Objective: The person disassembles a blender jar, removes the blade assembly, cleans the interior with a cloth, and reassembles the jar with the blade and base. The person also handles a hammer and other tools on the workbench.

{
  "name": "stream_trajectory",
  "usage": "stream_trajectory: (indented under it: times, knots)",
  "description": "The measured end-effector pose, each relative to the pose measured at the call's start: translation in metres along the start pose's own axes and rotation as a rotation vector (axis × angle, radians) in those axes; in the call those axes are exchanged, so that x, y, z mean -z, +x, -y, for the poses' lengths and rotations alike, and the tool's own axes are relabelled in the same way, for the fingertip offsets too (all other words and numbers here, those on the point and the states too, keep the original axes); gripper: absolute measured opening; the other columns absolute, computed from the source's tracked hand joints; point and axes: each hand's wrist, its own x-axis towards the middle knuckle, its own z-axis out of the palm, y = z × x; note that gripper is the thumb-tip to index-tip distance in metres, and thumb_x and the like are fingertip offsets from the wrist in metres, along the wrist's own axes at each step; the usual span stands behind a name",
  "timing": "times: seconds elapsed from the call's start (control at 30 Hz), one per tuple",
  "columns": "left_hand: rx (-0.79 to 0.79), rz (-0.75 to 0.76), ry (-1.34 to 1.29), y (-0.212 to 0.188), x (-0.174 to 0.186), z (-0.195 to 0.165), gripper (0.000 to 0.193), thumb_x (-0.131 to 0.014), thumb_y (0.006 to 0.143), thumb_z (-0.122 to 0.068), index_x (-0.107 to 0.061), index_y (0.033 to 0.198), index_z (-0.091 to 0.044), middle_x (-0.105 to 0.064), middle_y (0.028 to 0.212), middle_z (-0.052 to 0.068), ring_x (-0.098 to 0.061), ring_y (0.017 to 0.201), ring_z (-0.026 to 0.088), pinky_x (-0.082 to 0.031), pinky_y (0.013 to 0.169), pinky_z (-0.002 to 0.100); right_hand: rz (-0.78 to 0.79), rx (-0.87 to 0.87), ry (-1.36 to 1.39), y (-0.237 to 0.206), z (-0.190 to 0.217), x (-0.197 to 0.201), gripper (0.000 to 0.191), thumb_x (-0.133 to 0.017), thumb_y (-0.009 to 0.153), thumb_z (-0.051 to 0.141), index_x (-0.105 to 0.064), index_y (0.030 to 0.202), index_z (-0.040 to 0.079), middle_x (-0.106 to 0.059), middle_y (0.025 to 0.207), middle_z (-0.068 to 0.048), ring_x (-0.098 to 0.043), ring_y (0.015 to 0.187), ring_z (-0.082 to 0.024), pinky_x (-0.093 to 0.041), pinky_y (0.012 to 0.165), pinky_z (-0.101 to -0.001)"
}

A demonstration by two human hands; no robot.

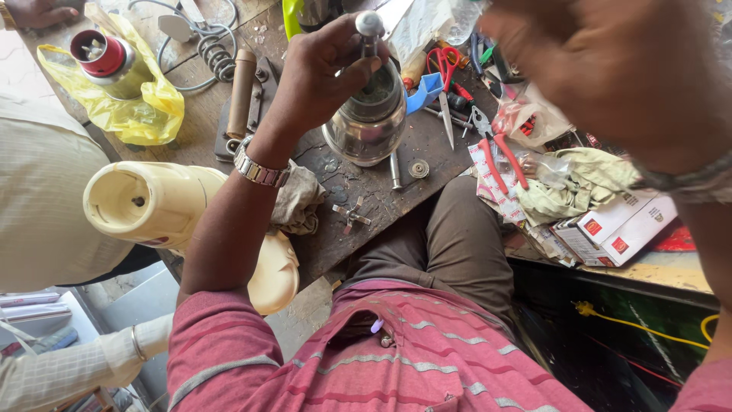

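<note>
Cluttered workbench point(358, 221), shiny steel jar point(366, 130)

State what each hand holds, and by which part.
The left hand grips the upright metal tool just below its round top, above the steel jar. The right hand is blurred; holds nothing visible.

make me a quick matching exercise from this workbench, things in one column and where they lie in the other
Things:
1. steel mixer jar
2. scissors
3. blade piece
4. red-capped part

Places:
a. in the yellow bag
b. on the bench under the left hand
c. on the bench edge beside the grey rag
d. right of the jar, red handles away from the person

Pairs: 1-b, 2-d, 3-c, 4-a
</note>
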Motion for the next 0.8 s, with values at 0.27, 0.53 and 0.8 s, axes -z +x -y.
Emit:
stream_trajectory:
  times: [0.27,0.53,0.8]
  knots:
    - [0.054,-0.008,-0.121,0.004,0.004,0.004,0.025,-0.067,0.107,0.002,-0.059,0.131,0.003,-0.075,0.118,0.007,-0.072,0.117,0.012,-0.06,0.106,0.03,-0.001,0.331,-0.106,0.012,-0.027,-0.025,0.047,-0.07,0.104,0.013,-0.06,0.148,0.004,-0.056,0.073,-0.015,-0.054,0.06,-0.026,-0.047,0.062,-0.0404]
    - [0.03,0.006,-0.027,0.001,0.005,0.009,0.029,-0.068,0.108,0.002,-0.059,0.135,0.0,-0.075,0.119,0.006,-0.073,0.119,0.014,-0.061,0.107,0.032,0.047,0.313,-0.599,-0.006,-0.041,0.008,0.03,-0.062,0.112,0.018,-0.065,0.137,0.003,-0.064,0.087,-0.012,-0.059,0.065,-0.018,-0.048,0.063,-0.0341]
    - [0.092,0.008,0.048,0.001,-0.004,0.008,0.031,-0.069,0.1,0.003,-0.064,0.13,-0.001,-0.077,0.113,0.006,-0.075,0.109,0.014,-0.062,0.101,0.031,0.147,0.231,-0.296,0.025,-0.039,-0.014,0.031,-0.052,0.113,0.028,-0.067,0.126,0.005,-0.071,0.095,-0.008,-0.064,0.068,-0.01,-0.05,0.065,-0.0262]
